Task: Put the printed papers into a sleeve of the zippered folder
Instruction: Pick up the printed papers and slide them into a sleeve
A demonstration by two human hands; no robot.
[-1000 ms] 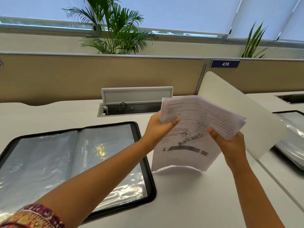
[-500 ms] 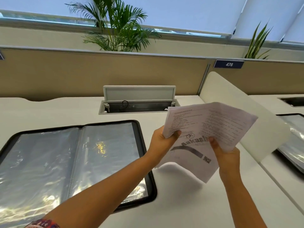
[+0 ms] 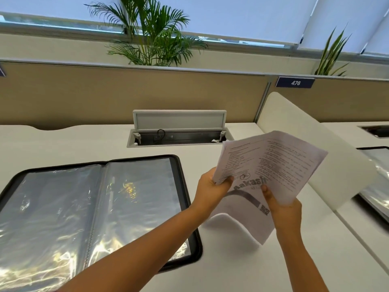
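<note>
Both grips pinch the papers (image 3: 271, 165) above the table's right side: left hand (image 3: 212, 189), right hand (image 3: 282, 209). Light, floppy sheets; best held by opposite edges. Folder (image 3: 183, 186) lies open.

Daylight is coming in soft through pale roller blinds (image 3: 242, 15) covering a long window, and a leafy palm (image 3: 147, 32) plus a spikier plant (image 3: 332, 53) are poking up behind the tan partition (image 3: 105, 95). A blue tag reading 476 (image 3: 295, 82) is sitting on the partition's top rail, and a curved white divider (image 3: 311, 148) is splitting the white desk (image 3: 63, 142) from the next one over. A cable hatch (image 3: 179, 131) in the desk is standing propped open with its lid up.
</note>
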